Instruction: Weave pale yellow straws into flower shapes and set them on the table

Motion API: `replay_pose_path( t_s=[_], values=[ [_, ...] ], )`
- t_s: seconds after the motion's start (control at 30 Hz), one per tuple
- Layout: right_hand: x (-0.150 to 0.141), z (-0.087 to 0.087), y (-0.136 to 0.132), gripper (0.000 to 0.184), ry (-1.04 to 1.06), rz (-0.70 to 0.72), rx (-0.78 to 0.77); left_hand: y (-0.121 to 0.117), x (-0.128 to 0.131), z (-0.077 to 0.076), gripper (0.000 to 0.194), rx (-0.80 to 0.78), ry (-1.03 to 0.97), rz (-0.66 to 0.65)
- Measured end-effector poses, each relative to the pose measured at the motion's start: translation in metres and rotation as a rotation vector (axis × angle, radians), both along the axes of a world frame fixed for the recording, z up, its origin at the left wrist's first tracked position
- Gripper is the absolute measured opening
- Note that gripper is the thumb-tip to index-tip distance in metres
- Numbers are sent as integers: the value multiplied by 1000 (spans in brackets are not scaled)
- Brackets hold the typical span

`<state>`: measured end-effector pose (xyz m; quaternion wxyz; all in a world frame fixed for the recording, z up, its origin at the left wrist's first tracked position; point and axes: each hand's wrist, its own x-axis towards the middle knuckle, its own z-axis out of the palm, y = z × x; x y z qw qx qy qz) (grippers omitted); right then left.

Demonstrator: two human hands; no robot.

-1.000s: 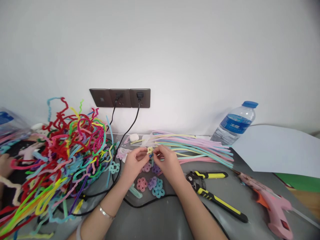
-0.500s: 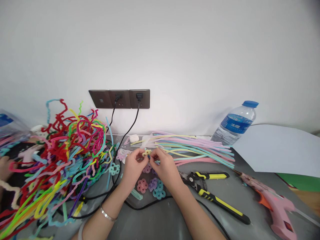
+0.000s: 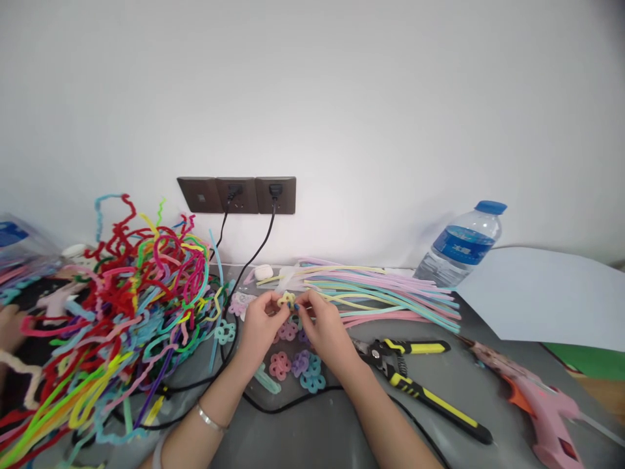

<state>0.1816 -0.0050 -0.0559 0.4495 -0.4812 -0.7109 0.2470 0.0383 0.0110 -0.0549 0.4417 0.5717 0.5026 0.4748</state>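
Note:
Between my fingertips is a small yellow pipe-cleaner flower [image 3: 286, 299]. My left hand [image 3: 262, 327] pinches it from the left. My right hand [image 3: 319, 324] has its thumb and forefinger closed at the flower's right side; whether they grip its edge is too small to tell. Below my hands lie finished looped flowers: a pink one [image 3: 280, 366], a purple one [image 3: 300, 362] and a blue one [image 3: 312, 374]. A mint-green flower [image 3: 225, 332] rests left of my left hand, and short mint stems [image 3: 267, 380] lie under my left wrist.
A tangled heap of coloured pipe cleaners [image 3: 141, 293] fills the left, with another person's hand [image 3: 10, 329] beyond. Straight pastel stems [image 3: 381, 293] lie behind my hands. Wire strippers [image 3: 415, 378], a pink glue gun [image 3: 541, 404], a water bottle [image 3: 461, 244] and a black cable [image 3: 273, 410] are around.
My right fingertips have shifted slightly right, away from the flower's middle, so more of the yellow flower shows. The whole view has moved a little.

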Motion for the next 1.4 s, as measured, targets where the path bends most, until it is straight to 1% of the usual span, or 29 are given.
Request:
replay_pose_path(
  t_s=[0.1, 0.2, 0.33, 0.47, 0.67, 0.77, 0.87, 0.93, 1.0, 1.1, 1.17, 1.3, 1.4],
  values=[
    [-1, -1, 1, 9, 114, -11, -61, 0, 0, 1, 11, -6, -34, -3],
    [-2, 0, 2, 8, 220, 17, -97, -1, 0, 1, 12, 16, -47, 16],
    [-1, 0, 4, 3, 273, 34, -115, -2, 1, 2, 13, 3, -70, -4],
    [1, 1, 4, 8, 217, 20, -76, -2, 1, 3, 13, -18, -89, -26],
    [4, 2, 0, 9, 59, 63, -11, -3, 0, 7, 8, 40, 45, 15],
    [4, 4, -1, 10, -6, 64, 2, -3, -1, 6, 8, 37, 85, 12],
    [3, 5, -2, 11, -25, 70, 20, -2, -2, 5, 8, 37, 104, 17],
    [2, 6, -1, 11, 6, 77, 24, -2, -3, 4, 9, 42, 88, 16],
    [3, 6, 0, 10, 80, 87, -1, 0, -5, 6, 10, 36, 44, -18],
    [7, 7, 3, 8, 191, 129, -105, 1, -9, 11, 15, -1, -16, -123],
    [11, 7, 5, 8, 222, 158, -159, 1, -12, 17, 18, -42, -38, -187],
    [15, 7, 7, 7, 285, 183, -181, -2, -14, 24, 23, -110, -51, -289],
    [15, 9, 6, 11, 344, 239, -220, -3, -14, 24, 26, -130, -29, -314]
  ],
)
